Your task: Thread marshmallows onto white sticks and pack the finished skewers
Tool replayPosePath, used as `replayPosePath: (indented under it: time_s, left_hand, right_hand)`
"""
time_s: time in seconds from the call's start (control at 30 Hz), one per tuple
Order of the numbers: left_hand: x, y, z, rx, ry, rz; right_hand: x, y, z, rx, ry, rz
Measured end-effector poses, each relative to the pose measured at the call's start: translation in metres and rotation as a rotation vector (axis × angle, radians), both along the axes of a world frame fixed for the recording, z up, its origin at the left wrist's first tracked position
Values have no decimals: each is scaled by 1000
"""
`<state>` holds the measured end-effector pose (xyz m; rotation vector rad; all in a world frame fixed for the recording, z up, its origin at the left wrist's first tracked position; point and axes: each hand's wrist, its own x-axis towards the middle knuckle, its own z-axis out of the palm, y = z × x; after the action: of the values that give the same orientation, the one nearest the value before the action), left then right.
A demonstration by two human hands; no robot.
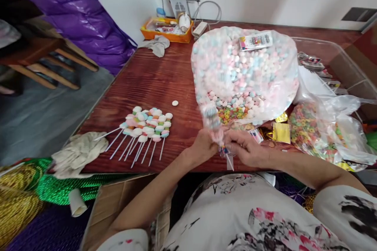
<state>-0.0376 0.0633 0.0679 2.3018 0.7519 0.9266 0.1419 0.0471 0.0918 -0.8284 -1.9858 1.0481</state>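
My left hand (pixel 204 146) and my right hand (pixel 246 147) meet at the table's front edge, both pinched on a candy skewer in a clear wrapper (pixel 214 125) whose white stick points down between them. The skewer is blurred by motion. Just beyond the hands lies a big clear bag of pastel marshmallow candies (pixel 244 70). To the left, several finished candy skewers (pixel 144 129) lie in a row on the wooden table (pixel 153 78).
A bag of coloured ring candies (pixel 309 129) and gold wrappers (pixel 281 131) sit at the right. Crumpled gloves (pixel 78 153), green and gold cord (pixel 44 188) and a cardboard box (pixel 118 204) are at the left front. An orange tray (pixel 166 29) stands at the back.
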Motion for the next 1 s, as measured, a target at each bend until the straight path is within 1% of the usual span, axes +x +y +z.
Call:
replayPosePath:
  time_s: [0.07, 0.1, 0.13, 0.17, 0.2, 0.23, 0.3, 0.33, 0.37, 0.4, 0.43, 0.47, 0.53, 0.57, 0.6, 0.63, 0.67, 0.7, 0.73, 0.77, 0.8, 0.83, 0.87, 0.9, 0.93, 0.97, 1.0]
  left_hand:
    - [-5, 2, -6, -144, -189, 96]
    - [-7, 0, -7, -196, -260, 143]
    - [-7, -3, -7, -258, -320, 182]
    - [-7, -8, -8, -344, -374, 204]
    - [-7, -12, -10, -457, -429, 209]
    - [-7, -17, -12, -589, -474, 180]
    - [-9, -25, -16, -835, -491, 54]
    - [-11, -28, -18, -903, -457, -2]
    - [-15, -30, -19, -915, -403, -27]
    - [-18, -31, -20, -861, -330, -10]
    - [-22, -31, -20, -735, -243, 54]
    - [-26, -32, -20, -555, -143, 146]
    - [-34, -33, -20, -141, 64, 301]
    - [-37, -35, -21, 44, 149, 330]
    - [-40, -38, -22, 193, 210, 324]
    - [-42, -42, -24, 303, 243, 295]
    - [-44, -47, -26, 377, 260, 255]
    - [-47, -54, -29, 425, 272, 218]
    - [-50, -61, -33, 451, 283, 190]
    - [-55, -70, -37, 454, 303, 167]
    - [-63, -80, -42, 443, 322, 159]
    - [-73, -92, -48, 421, 333, 172]
    - [-85, -104, -54, 386, 338, 211]
    - [-100, -118, -59, 348, 335, 294]
    - [-117, -133, -64, 307, 353, 408]
    - [-134, -148, -68, 246, 413, 545]
    - [-151, -163, -70, 136, 524, 669]
  right_hand:
    - [-5, -8, -12, -141, 58, 14]
    - [-7, -9, -18, -172, 69, -12]
    - [-7, -8, -23, -164, 65, -56]
    - [-8, -5, -27, -117, 48, -104]
    - [-8, -2, -28, -30, 22, -141]
    - [-9, 2, -28, 87, -12, -152]
    - [-11, 10, -26, 354, -99, -103]
    - [-13, 13, -24, 448, -144, -47]
    - [-14, 17, -23, 496, -191, 2]
    - [-15, 19, -22, 485, -237, 38]
    - [-16, 21, -22, 431, -267, 54]
    - [-17, 21, -23, 343, -268, 58]
    - [-19, 16, -25, 76, -182, 72]
    - [-22, 10, -28, -102, -99, 89]
    - [-25, 1, -31, -303, -1, 106]
    - [-29, -8, -35, -519, 95, 122]
    - [-33, -19, -40, -731, 181, 133]
    - [-36, -29, -45, -912, 249, 131]
    - [-39, -39, -50, -1037, 290, 132]
    - [-39, -47, -54, -1079, 302, 137]
    - [-36, -54, -57, -1030, 282, 141]
    - [-30, -60, -58, -902, 233, 142]
    - [-20, -67, -58, -712, 151, 139]
    - [-6, -73, -56, -483, 42, 113]
    - [10, -80, -55, -276, -72, 37]
    - [29, -87, -55, -125, -197, -58]
    - [48, -93, -57, -21, -302, -152]
